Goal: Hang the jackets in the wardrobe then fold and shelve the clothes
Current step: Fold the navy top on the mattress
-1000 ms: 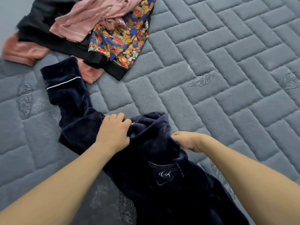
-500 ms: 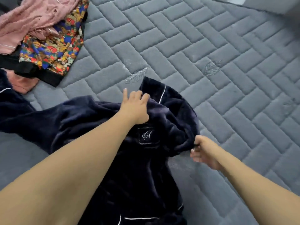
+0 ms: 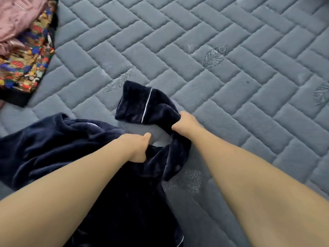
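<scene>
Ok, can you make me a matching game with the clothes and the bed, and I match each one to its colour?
Things:
1. top held by both hands
2. bed cover
3. fuzzy cloth in the far left corner
4. cloth lying under the fuzzy one

Colours:
A. pink
B. many bright colours
C. dark navy with white piping
D. grey

Pairs: 1-C, 2-D, 3-A, 4-B

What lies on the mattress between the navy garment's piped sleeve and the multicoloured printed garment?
In the head view, only bare grey quilted mattress separates the navy plush garment from the multicoloured printed garment.
</scene>
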A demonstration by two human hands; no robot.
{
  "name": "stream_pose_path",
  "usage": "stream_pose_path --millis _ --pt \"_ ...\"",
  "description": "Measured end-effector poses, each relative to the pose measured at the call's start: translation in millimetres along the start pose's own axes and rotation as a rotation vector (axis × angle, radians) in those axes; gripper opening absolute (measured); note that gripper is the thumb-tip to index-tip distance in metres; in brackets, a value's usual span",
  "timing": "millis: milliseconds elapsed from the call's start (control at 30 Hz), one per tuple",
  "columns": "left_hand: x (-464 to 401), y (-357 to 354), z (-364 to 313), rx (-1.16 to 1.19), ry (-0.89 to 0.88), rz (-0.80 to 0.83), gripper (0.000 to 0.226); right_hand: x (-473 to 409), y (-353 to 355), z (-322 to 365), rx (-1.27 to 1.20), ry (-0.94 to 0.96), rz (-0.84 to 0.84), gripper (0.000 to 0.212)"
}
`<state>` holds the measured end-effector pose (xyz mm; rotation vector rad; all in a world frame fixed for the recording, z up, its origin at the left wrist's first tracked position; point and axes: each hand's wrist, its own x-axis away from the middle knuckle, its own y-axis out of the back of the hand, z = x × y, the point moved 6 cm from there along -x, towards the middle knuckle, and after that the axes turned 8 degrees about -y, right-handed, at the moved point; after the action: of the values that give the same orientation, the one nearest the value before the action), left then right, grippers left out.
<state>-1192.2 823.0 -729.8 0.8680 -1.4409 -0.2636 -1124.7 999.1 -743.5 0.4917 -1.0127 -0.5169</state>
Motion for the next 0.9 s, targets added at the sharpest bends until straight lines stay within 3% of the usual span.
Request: stream_pose_path --millis 33,133,200,267,333,400,467,533,600,667,733,833,900 --pt "-1.2 6.6 2.0 0.045 0.050 0.038 0.039 1.2 7.1 4.5 -0.170 -0.033 -0.031 0.022" --pt "-9.5 51.0 3.6 0.145 0.128 -0.078 0.029 4.3 62.2 -11.2 -1.021 -0.192 0.005 0.036" --pt "-14.3 98.7 0.3 0.403 0.126 -0.379 0.015 11.5 122.0 -37.6 -1.454 -0.159 0.074 0.041" --pt "-16.4 151.3 -4.9 0.637 0.077 -0.715 0.009 26.5 179.2 -79.0 -1.738 -0.083 0.060 0.046" --pt "-22.8 191.4 -18.7 0.608 0.046 -0.878 0.014 37.4 208.2 -125.3 -1.891 -0.101 -0.004 0.047" --pt "-40.3 209.5 -36.2 0.413 0.084 -0.856 0.024 40.8 209.9 -170.7 -1.929 -0.249 -0.090 0.042" --pt "-67.7 200.4 -48.6 0.247 0.203 -0.643 0.039 38.8 201.4 -211.2 -1.937 -0.424 -0.167 0.039" --pt "-95.1 177.9 -58.2 0.243 0.260 -0.468 0.055 32.3 188.7 -236.7 -1.963 -0.527 -0.220 0.062" --pt "-119.7 159.6 -75.3 0.274 0.208 -0.394 0.061 21.2 180.9 -244.8 -1.845 -0.601 -0.261 0.074" --pt "-138.1 151.4 -101.0 0.231 0.074 -0.430 0.060 6.3 181.3 -241.0 -1.696 -0.659 -0.295 0.079" --pt "-154.2 142.2 -130.7 0.217 -0.044 -0.461 0.074 -12.1 187.0 -233.5 -1.666 -0.677 -0.312 0.085" --pt "-173.9 106.2 -165.5 0.191 -0.018 -0.214 0.128 -38.0 207.3 -235.0 -1.599 -0.663 -0.393 0.055" --pt "-177.6 94.8 -175.3 0.120 0.027 -0.130 0.149 -42.5 224.2 -253.0 -1.617 -0.760 -0.542 0.026"
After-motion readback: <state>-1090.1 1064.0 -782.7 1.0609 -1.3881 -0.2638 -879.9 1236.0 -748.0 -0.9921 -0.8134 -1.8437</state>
